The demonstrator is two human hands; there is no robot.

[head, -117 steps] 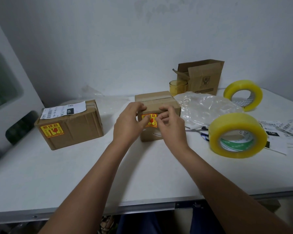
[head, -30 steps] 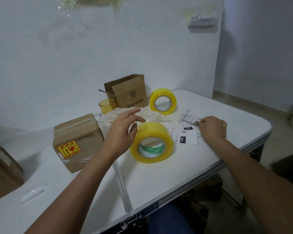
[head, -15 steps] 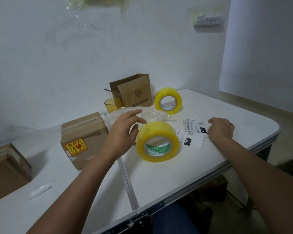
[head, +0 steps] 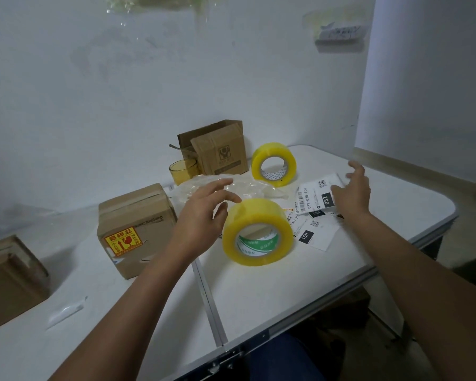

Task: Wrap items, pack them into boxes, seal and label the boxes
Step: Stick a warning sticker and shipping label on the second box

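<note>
Change: since half a second ago the right hand has lifted off the scattered labels and now holds the white shipping label printed "032" raised above the others; the left hand has barely shifted.
Right hand: thumb is hidden behind the label's right edge, fingers spread loosely upward; the label tilts up off the table.
Left hand: hovers with fingers relaxed and spread, holding nothing, just left of the near tape roll and in front of the plastic wrap.
Sealed box: small brown cardboard box with taped top and a yellow-and-red fragile sticker stands left of the left hand, on the white folding table.
Near tape: large yellow roll of clear packing tape with a green-printed core stands on edge between the two hands.
Far tape: second yellow tape roll stands on edge near the wall.
Other labels: white printed label slips, one marked "15H", lie flat just right of the near roll.
Wrap: crumpled clear plastic sheet lies behind the near roll.
Back row: open brown cardboard carton stands by the wall with an amber glass cup just left of it.
Far left: another brown cardboard box sits at the picture's edge, partly cut off.
</note>
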